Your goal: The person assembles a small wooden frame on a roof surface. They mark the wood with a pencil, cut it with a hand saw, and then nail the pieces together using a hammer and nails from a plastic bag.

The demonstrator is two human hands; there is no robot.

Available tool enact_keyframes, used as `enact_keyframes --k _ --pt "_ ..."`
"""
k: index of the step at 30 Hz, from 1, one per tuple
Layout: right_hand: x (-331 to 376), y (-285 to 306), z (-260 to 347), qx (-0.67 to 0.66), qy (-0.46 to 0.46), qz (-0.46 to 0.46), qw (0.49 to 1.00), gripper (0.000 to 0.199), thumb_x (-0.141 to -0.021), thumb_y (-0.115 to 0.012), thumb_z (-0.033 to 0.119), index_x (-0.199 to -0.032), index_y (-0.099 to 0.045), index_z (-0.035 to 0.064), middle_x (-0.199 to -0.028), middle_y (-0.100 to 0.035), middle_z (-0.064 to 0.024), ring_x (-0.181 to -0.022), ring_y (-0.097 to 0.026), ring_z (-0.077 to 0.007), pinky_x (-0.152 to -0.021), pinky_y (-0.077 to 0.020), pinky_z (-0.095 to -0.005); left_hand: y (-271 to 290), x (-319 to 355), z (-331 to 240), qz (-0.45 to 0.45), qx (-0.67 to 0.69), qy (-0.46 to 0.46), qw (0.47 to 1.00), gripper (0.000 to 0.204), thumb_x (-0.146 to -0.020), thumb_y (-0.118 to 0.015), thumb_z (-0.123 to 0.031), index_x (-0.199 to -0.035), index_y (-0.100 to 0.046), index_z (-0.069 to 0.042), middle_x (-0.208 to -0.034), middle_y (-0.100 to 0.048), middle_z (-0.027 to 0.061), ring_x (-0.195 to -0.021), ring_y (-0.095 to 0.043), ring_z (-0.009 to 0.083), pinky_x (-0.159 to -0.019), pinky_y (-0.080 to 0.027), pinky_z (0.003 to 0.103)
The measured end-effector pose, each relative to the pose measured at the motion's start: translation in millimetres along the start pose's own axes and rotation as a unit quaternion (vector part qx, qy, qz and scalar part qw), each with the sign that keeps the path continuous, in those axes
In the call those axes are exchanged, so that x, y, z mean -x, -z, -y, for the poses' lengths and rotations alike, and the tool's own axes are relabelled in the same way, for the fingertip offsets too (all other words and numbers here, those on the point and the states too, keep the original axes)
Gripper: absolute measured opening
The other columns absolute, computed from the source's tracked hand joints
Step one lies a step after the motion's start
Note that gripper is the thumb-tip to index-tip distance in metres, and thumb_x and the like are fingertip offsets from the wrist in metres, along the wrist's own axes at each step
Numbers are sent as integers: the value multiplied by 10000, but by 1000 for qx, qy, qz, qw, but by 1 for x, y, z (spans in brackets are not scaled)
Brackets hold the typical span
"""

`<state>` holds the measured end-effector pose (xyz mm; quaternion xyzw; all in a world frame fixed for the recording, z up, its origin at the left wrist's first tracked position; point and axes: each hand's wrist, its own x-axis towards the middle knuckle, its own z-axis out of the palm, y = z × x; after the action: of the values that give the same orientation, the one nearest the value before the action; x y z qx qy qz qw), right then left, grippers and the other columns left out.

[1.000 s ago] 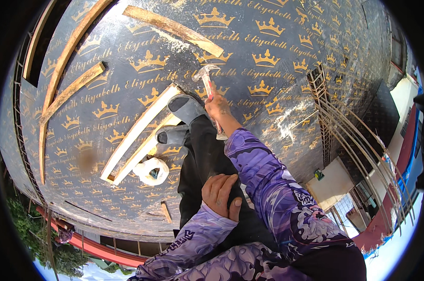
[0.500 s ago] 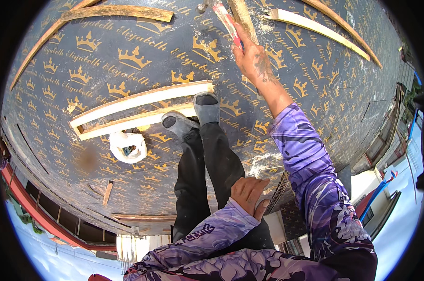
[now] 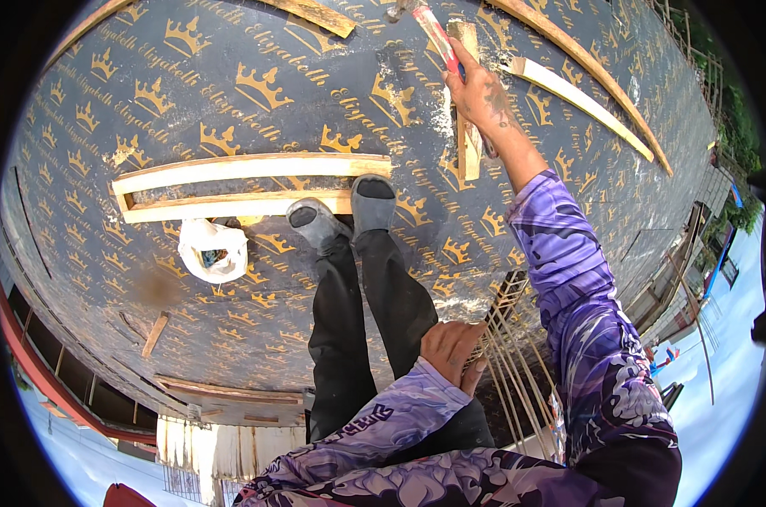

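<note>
My right hand (image 3: 487, 100) is closed around the red and whitish handle of a hammer (image 3: 436, 35). The hammer's head is partly cut off by the top edge of the view. Beneath this hand a short wooden piece (image 3: 468, 156) lies lengthwise on the dark printed panel (image 3: 332, 101); the hand hides part of it. My left hand (image 3: 452, 348) lies over my bent leg near the knee, with its fingers stretched across it, the thumb apart, and no object visible in it.
By my feet lies a narrow wooden frame (image 3: 248, 169). A white bag (image 3: 213, 251) with small contents I cannot make out stands below it. Long wood strips (image 3: 586, 106) lie at right. Steel bars (image 3: 518, 372) rise beside my left hand. Sawdust is scattered about.
The view has shifted, showing more of the short wooden piece and the steel bars. My right hand and the hammer appear slightly further right and lower. My left hand stays on my leg.
</note>
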<state>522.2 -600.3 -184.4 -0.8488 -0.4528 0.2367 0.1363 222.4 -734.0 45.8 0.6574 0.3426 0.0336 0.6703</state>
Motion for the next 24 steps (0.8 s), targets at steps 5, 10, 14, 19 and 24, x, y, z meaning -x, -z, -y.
enact_keyframes --k 5,10,14,19,24 --pt "42 -54 22 -72 -146 -110 980 635 -959 -539 177 -1542 -293 124 -1001 -676 -321 -901 -684 -463 -763 -556 -508 -7 9 3 -2 2 -1 1000 459 -996 -492 -355 -1336 -543 -52 -1173 -586 155 -1118 -534 360 -981 -383 522" --pt "71 -92 -2 85 -145 412 895 614 -909 -560 219 -1504 -411 200 -1079 -716 -205 -948 -716 -355 -819 -567 -439 -9 11 -4 6 -31 -39 999 466 -1003 -486 -379 -1333 -549 -55 -1153 -593 139 -1115 -539 342 -981 -386 519" --pt "39 -47 -8 22 -8 5 1000 607 -924 -583 225 -1483 -399 77 -904 -708 -248 -738 -700 -419 -641 -544 -476 -6 19 -3 -16 -12 -44 999 467 -1013 -475 -386 -1327 -556 -51 -1142 -599 133 -1115 -540 336 -976 -387 512" --pt "57 -58 41 -98 -240 -22 966 648 -941 -563 225 -1521 -321 65 -1031 -658 -337 -971 -667 -464 -845 -530 -509 -9 22 4 -15 -21 -23 999 453 -988 -513 -369 -1300 -567 -45 -1154 -602 137 -1123 -539 336 -985 -381 512" --pt "126 -102 -13 117 -265 436 852 492 -859 -506 123 -1348 -523 72 -1131 -690 -251 -1066 -681 -369 -915 -538 -465 -15 34 8 -23 -76 -45 996 439 -955 -538 -321 -1301 -555 -51 -1176 -602 137 -1132 -531 345 -990 -370 519"
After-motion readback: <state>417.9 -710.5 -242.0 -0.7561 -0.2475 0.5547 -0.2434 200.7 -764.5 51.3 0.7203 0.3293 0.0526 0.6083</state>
